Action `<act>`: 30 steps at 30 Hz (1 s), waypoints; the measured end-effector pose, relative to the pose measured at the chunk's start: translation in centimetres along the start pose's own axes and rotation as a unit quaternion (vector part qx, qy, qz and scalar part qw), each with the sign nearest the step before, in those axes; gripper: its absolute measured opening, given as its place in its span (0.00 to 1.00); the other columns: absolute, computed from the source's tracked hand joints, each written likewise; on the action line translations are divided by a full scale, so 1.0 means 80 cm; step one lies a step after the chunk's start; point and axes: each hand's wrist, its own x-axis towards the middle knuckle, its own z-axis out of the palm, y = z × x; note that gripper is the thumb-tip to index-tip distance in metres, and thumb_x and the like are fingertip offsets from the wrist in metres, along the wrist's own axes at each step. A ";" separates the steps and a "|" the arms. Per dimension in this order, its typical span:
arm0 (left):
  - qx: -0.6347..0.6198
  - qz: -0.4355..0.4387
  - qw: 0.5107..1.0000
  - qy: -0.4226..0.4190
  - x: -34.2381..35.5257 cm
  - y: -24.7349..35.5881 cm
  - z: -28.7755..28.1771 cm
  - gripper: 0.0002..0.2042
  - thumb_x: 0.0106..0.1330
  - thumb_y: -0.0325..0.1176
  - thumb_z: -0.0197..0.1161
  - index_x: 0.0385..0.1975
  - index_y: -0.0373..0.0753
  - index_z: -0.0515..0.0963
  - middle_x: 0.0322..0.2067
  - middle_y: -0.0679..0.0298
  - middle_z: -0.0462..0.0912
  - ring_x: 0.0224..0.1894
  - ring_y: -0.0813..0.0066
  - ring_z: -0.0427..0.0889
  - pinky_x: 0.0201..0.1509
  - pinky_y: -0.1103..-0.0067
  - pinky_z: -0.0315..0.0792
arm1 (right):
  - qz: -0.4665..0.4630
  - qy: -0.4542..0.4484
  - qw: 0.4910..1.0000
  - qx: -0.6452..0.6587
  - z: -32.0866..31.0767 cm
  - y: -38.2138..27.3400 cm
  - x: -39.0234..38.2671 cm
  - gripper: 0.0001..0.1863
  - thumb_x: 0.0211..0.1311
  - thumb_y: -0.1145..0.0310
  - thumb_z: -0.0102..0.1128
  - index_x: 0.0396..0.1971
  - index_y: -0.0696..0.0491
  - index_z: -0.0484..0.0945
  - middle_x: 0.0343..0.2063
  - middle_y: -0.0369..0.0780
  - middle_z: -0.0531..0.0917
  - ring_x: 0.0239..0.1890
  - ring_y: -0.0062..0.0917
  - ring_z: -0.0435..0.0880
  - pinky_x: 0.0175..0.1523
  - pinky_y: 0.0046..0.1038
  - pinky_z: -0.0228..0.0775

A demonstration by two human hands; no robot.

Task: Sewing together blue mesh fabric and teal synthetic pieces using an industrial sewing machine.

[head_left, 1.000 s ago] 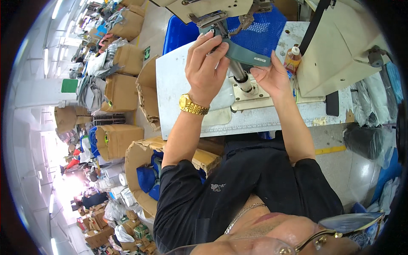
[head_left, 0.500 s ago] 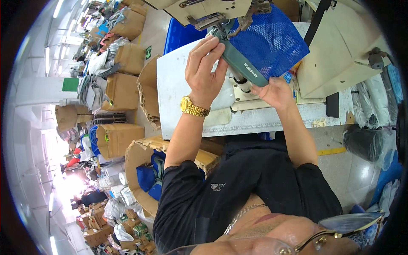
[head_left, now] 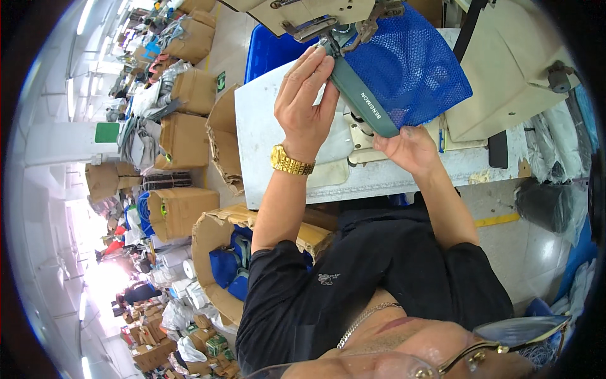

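Note:
My left hand [head_left: 305, 104], with a gold watch on the wrist, grips the upper end of a green band [head_left: 350, 85] right by the metal presser parts [head_left: 366, 31] of a sewing machine [head_left: 284, 14]. The band slants down to the right and edges a blue mesh piece [head_left: 416, 69], which spreads under and right of the machine's head. My right hand [head_left: 409, 150] pinches the band's lower corner, fingers curled, over the front of the white worktable [head_left: 271, 189]. The tips of my left fingers sit close beside the presser parts.
A blue bin [head_left: 265, 50] stands behind the table. Cardboard boxes, one [head_left: 208, 265] holding blue and green pieces, line the left. A cream machine housing [head_left: 492, 95] and a dark phone-like object [head_left: 497, 150] are at the right, with plastic-wrapped bundles [head_left: 549, 145] beyond.
My right hand has moved down with the band's end, so the band slants more steeply. The blue mesh has come out toward the front right. My left hand stays near the presser parts.

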 end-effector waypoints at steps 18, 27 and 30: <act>-0.018 0.000 0.998 0.057 -0.009 -0.004 0.011 0.16 0.48 0.19 0.66 0.39 0.36 0.82 0.44 0.58 0.83 0.50 0.60 0.81 0.54 0.71 0.75 | -0.012 0.060 0.998 -0.030 0.044 0.007 -0.034 0.10 0.65 0.65 0.59 0.42 0.52 0.81 0.54 0.45 0.77 0.59 0.45 0.73 0.58 0.38 0.69; -0.029 0.009 0.998 0.046 -0.007 -0.013 0.012 0.15 0.49 0.20 0.66 0.40 0.37 0.82 0.45 0.59 0.84 0.51 0.61 0.81 0.54 0.71 0.75 | 0.088 0.074 0.963 -0.243 0.057 -0.001 -0.060 0.20 0.66 0.63 0.56 0.54 0.57 0.74 0.51 0.47 0.79 0.55 0.38 0.78 0.56 0.34 0.71; -0.022 -0.002 0.999 0.048 -0.006 -0.011 0.010 0.16 0.49 0.21 0.67 0.40 0.37 0.82 0.45 0.59 0.84 0.51 0.60 0.81 0.54 0.71 0.75 | -0.083 0.218 0.841 -0.487 0.020 -0.053 -0.107 0.17 0.64 0.70 0.56 0.51 0.59 0.76 0.38 0.41 0.84 0.39 0.25 0.82 0.47 0.27 0.73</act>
